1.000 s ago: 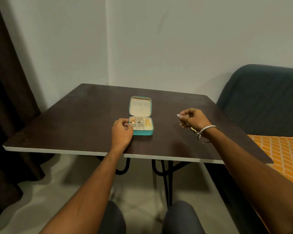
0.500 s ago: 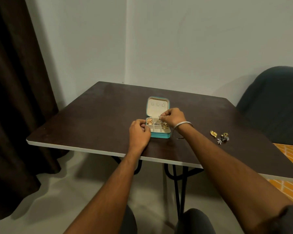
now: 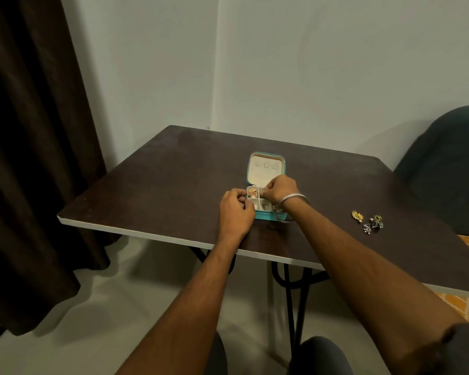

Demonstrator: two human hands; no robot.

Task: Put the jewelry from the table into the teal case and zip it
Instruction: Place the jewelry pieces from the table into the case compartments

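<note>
Step in hand: placing one small piece into a compartment of the teal case (image 3: 266, 215), judged from the pose of the hands.
Teal case: sits on the desk (image 3: 157, 185) near its front edge, lid upright and open; the cream tray is divided into compartments, and gold pieces (image 3: 253, 191) fill the rear-left one.
Right hand (image 3: 280, 188): curled over the rear-right part of the tray, fingertips pinched together and pointing down; whether a piece is between them cannot be told, since the fingers hide it.
Left hand (image 3: 234, 209): loosely closed, fingers touching the left wall of the case and bracing it; it carries nothing visible.
Remaining jewelry (image 3: 368, 221): a small cluster of gold and silver pieces lies on the desk well to the right of the case, apart from both hands.
Method: the left hand holds the case firmly so the light box does not slide; the right hand lowers its fingertips inside the compartment walls before parting them, so the piece lands in one cell and not on a divider.
Risk: the bangle (image 3: 287, 204) on the right wrist hangs close to the front right corner of the case and may catch it on withdrawal.
Progress: partway; the lid is unzipped and open.
</note>
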